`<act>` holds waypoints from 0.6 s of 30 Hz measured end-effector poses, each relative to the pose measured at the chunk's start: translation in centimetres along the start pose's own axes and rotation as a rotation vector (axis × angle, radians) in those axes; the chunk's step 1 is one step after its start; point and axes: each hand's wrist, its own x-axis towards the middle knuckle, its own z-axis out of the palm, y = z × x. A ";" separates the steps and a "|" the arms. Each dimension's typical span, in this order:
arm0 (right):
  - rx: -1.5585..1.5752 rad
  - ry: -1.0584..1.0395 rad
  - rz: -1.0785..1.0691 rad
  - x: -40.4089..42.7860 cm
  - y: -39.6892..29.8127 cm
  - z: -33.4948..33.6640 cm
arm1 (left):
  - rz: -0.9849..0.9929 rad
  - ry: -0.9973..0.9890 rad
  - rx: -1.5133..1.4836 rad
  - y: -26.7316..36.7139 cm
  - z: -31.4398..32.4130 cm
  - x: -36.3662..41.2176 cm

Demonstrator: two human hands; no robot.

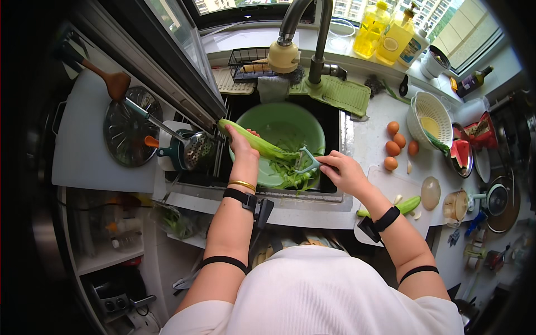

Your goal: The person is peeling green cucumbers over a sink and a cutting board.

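My left hand (245, 142) is closed around a long pale-green stalk vegetable (261, 145), which slants down to the right over a green plastic basin (279, 115). The basin stands in the sink. By the stalk's lower end, my right hand (341, 169) grips the handle of a light-blue Y-shaped peeler (310, 162); whether its blade touches the stalk cannot be told. Green peelings (293, 178) lie in the basin beneath the peeler and at its near rim.
A curved faucet (318, 46) rises behind the basin. Several eggs (392, 148), a cutting board (387, 182) with a green vegetable (408, 205), and a white colander (431, 117) stand to the right. An open window frame (180, 63) and a slotted ladle (197, 146) are at left.
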 end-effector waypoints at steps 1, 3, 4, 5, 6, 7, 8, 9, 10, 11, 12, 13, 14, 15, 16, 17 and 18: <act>0.045 -0.012 0.006 0.4 -0.2 -0.2 | 0.034 0.044 0.044 -0.1 -0.1 0.2; 0.048 0.008 -0.015 2.3 -1.5 1.0 | 0.043 0.053 0.053 -0.9 0.2 0.0; 0.003 0.027 -0.077 3.2 -2.2 1.8 | 0.056 0.061 0.061 -1.3 0.5 -0.3; -0.043 0.045 -0.139 3.9 -2.6 2.3 | 0.069 0.070 0.069 -1.5 0.8 -0.6; -0.054 0.071 -0.155 4.2 -2.5 3.1 | 0.087 0.053 0.079 -1.5 0.8 -0.4; -0.050 0.069 -0.156 4.0 -2.1 3.2 | 0.090 0.056 0.080 -1.3 0.6 -0.2; -0.091 0.058 -0.146 3.4 -1.5 2.9 | 0.115 0.076 0.074 -1.0 0.4 0.0; -0.134 0.047 -0.137 2.9 -0.8 2.6 | 0.142 0.095 0.065 -0.6 0.2 0.2; -0.177 0.027 -0.099 1.8 0.3 2.1 | 0.150 0.100 0.065 -0.2 -0.1 0.4; -0.179 0.025 -0.101 1.0 1.5 1.8 | 0.150 0.102 0.063 0.1 -0.5 0.6; -0.159 -0.003 -0.016 0.2 2.3 1.2 | 0.165 0.125 0.055 0.3 -0.5 0.4; -0.139 -0.031 0.069 -0.1 2.7 1.0 | 0.180 0.148 0.047 0.3 -0.4 0.2; -0.060 0.033 0.040 0.3 3.0 1.0 | 0.203 0.143 0.040 -0.1 0.0 0.0; -0.059 0.036 0.044 1.2 1.9 1.1 | 0.202 0.140 0.044 -0.5 0.3 -0.6; -0.015 0.036 -0.029 2.4 0.4 1.5 | 0.220 0.151 0.055 -0.9 0.4 -1.0; 0.026 0.035 -0.095 3.2 -0.8 2.1 | 0.232 0.162 0.068 -1.4 0.5 -1.3; -0.013 0.045 -0.144 3.9 -1.7 3.1 | 0.209 0.166 0.075 -1.6 0.6 -1.4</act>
